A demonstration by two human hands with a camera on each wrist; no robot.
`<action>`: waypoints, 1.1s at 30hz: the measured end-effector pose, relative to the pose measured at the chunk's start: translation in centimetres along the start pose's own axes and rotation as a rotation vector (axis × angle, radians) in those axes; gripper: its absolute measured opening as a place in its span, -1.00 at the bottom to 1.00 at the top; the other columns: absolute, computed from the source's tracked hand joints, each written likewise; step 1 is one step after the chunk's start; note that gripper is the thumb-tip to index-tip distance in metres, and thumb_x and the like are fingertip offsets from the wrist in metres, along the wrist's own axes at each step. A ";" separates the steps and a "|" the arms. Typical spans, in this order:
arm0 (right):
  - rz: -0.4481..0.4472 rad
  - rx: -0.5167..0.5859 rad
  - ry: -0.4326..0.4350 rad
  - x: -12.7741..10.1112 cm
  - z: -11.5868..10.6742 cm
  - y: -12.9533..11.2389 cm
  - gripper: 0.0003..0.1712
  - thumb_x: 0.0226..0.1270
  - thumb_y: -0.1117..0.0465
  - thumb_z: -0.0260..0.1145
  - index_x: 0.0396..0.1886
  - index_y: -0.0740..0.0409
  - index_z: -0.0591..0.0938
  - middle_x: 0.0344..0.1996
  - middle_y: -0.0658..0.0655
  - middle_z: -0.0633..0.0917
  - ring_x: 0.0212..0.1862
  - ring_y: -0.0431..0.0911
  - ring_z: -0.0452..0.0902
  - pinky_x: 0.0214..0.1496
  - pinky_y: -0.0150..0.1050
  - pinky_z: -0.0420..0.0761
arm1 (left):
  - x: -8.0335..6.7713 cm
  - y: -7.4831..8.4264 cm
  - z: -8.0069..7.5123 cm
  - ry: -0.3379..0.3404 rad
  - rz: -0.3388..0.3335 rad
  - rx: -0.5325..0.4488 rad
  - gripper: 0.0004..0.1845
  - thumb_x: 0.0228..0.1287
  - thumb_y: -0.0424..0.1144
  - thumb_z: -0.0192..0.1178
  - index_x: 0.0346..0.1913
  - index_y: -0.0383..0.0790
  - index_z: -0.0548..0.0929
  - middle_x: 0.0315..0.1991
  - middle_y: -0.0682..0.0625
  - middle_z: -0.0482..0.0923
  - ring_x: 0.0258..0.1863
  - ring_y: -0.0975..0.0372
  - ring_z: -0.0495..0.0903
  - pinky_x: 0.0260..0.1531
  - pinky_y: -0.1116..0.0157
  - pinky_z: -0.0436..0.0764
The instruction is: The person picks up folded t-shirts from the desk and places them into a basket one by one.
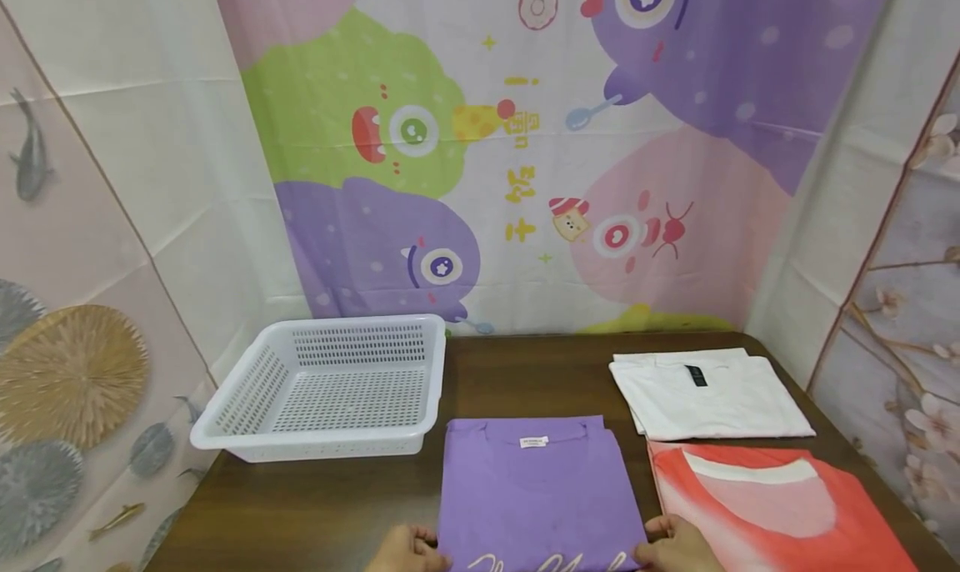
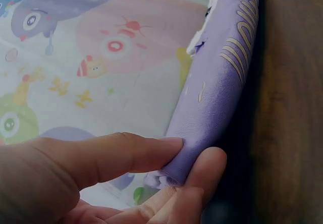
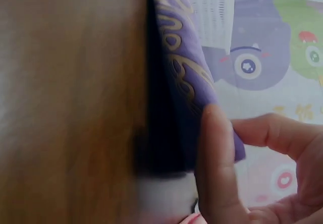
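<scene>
Head view with both wrist views: I am watching two bare hands working at the near edge of a folded purple T-shirt (image 1: 536, 493) lying flat on the dark wooden table (image 1: 525, 376).

Left hand (image 1: 408, 549): I am seeing it pinching the shirt's near left corner, thumb (image 2: 121, 156) on one face of the cloth and fingertips on the other. Right hand (image 1: 678, 545): I am seeing it pinching the near right corner in the same way, thumb (image 3: 214, 158) laid against the folded edge.

Progress, as I am judging it: the sleeves and sides are already folded in, giving a neat rectangle; the near hem is just lifting off the table, so the lengthwise fold is only beginning. The white perforated basket (image 1: 330, 388), ahead and to the left of the left hand, is holding nothing.

Orientation: the shirt's long axis is running straight away from the hands, with the collar and its white label (image 1: 534, 442) at the far end and the cream script lettering (image 2: 237, 37) at the near end, between the two hands.

Just beside the right hand a red-and-white garment (image 1: 780, 505) is lying flat; ahead of it a folded white T-shirt (image 1: 708, 393) is resting.
</scene>
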State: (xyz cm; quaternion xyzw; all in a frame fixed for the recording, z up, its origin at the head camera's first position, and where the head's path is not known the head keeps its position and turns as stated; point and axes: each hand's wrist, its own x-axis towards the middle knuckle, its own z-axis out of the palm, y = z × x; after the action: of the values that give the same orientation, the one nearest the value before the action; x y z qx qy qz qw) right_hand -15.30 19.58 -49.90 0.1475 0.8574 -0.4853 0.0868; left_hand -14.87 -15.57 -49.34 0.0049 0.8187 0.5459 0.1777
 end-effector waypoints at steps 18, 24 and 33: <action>0.101 0.170 -0.142 3.3 -0.8 -2.1 -0.58 0.17 0.20 0.29 -0.14 0.48 0.47 -0.33 0.22 0.59 -0.30 -0.06 0.59 -0.23 -0.07 0.70 | 3.0 1.6 0.2 0.233 -0.001 0.003 -0.49 0.12 -0.37 0.27 -0.01 -0.77 0.41 -0.41 -0.20 0.63 -0.45 0.24 0.61 -0.34 0.21 0.69; 0.107 0.128 -0.173 5.4 -1.0 -2.7 -0.60 0.15 0.26 0.27 -0.11 0.51 0.54 -0.33 0.22 0.65 -0.31 -0.08 0.62 -0.24 -0.11 0.69 | 5.1 1.8 0.2 0.320 0.019 0.062 -0.47 0.11 -0.41 0.23 0.05 -0.80 0.39 -0.32 -0.37 0.68 -0.41 0.11 0.70 -0.35 0.20 0.68; 0.100 0.122 -0.150 5.5 -0.3 -2.8 -0.83 0.06 0.40 0.27 -0.32 0.43 0.58 -0.55 0.06 0.48 -0.42 -0.10 0.48 -0.34 -0.20 0.63 | 5.0 1.7 0.1 0.342 0.037 0.125 -0.60 0.05 -0.49 0.21 -0.06 -0.74 0.49 -0.46 -0.21 0.67 -0.51 0.26 0.59 -0.45 0.28 0.62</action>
State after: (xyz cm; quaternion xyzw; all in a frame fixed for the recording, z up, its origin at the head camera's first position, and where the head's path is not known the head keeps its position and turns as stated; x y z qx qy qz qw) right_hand -21.40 19.42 -49.12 0.1583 0.8089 -0.5415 0.1654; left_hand -19.84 -13.76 -49.27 -0.0619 0.8692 0.4899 0.0250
